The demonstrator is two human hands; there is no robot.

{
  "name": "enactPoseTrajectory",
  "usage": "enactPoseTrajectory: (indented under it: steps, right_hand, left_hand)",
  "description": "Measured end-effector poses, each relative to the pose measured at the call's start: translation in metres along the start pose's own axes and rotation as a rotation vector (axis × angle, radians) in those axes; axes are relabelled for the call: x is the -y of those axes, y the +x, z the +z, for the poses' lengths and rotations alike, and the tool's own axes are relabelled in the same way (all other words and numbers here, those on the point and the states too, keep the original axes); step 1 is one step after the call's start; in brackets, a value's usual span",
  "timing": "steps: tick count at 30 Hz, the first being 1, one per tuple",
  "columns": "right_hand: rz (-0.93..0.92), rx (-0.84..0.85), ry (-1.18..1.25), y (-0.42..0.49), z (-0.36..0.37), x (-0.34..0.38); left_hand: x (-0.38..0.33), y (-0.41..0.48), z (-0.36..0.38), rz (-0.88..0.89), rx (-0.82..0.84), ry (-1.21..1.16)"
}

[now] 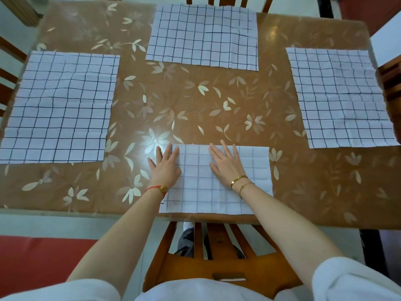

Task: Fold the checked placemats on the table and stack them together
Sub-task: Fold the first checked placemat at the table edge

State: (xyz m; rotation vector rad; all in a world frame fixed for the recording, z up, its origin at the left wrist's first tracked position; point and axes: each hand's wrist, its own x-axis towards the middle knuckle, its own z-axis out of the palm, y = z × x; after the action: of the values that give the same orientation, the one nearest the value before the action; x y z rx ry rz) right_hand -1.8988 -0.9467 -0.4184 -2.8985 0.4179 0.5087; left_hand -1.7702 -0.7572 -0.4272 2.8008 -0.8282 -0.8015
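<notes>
Both hands lie flat and open, gripping nothing: the left hand (166, 165) and right hand (225, 164) press the near placemat (201, 192) at the worktop (184, 105) edge. Smooth outward, aligning edges before creasing; three mats lie unfolded beyond.

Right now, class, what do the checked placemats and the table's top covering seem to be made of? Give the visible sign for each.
Near placemat, like the other three: probably thin woven cloth, matte, white with dark grid lines; creases, wavy lines and slightly frayed edges suggest fabric rather than paper.

Table covering: looks like a glossy clear sheet, perhaps plastic or glass, over a brown leaf print; the bright glare spot shows the shine.
</notes>
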Motion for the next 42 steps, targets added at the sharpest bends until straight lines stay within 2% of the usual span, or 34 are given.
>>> enactPoseTrajectory:
  steps: [8, 11, 16, 18, 21, 24, 26, 29, 32, 39, 42]
  right_hand:
    - [0.391, -0.003, -0.009, -0.055, 0.01, -0.1]
    - [0.481, 0.018, -0.009, -0.059, 0.008, -0.118]
    - [0.521, 0.012, 0.021, -0.056, 0.003, -0.113]
    - [0.503, -0.039, 0.036, -0.052, -0.001, -0.1]
    - [0.345, -0.087, 0.093, -0.044, -0.007, -0.073]
    - [0.169, -0.058, 0.125, -0.037, -0.007, -0.046]
    - [0.106, -0.02, 0.143, -0.035, -0.004, -0.033]
    - [0.071, 0.036, 0.14, -0.034, 0.001, -0.025]
    - [0.086, 0.083, 0.14, -0.037, 0.005, -0.025]
    - [0.119, 0.128, 0.161, -0.036, 0.003, -0.021]
    - [0.128, 0.141, 0.153, -0.035, 0.003, -0.02]
  left_hand:
    - [-0.004, 0.0, -0.002, -0.016, 0.042, 0.03]
    - [-0.004, 0.001, -0.003, -0.019, 0.058, 0.036]
    - [-0.006, 0.002, -0.005, -0.025, 0.079, -0.007]
    - [-0.008, 0.002, -0.006, -0.014, 0.019, -0.083]
    - [-0.007, -0.005, -0.006, -0.022, -0.207, -0.235]
    - [-0.009, -0.02, -0.004, -0.148, -0.37, -0.438]
    - [-0.009, -0.031, 0.001, -0.282, -0.357, -0.53]
    - [-0.003, -0.044, 0.009, -0.413, -0.306, -0.517]
    - [-0.001, -0.051, 0.014, -0.466, -0.254, -0.505]
    - [-0.006, -0.049, 0.003, -0.574, -0.1, -0.706]
    - [-0.006, -0.05, 0.002, -0.588, -0.097, -0.781]
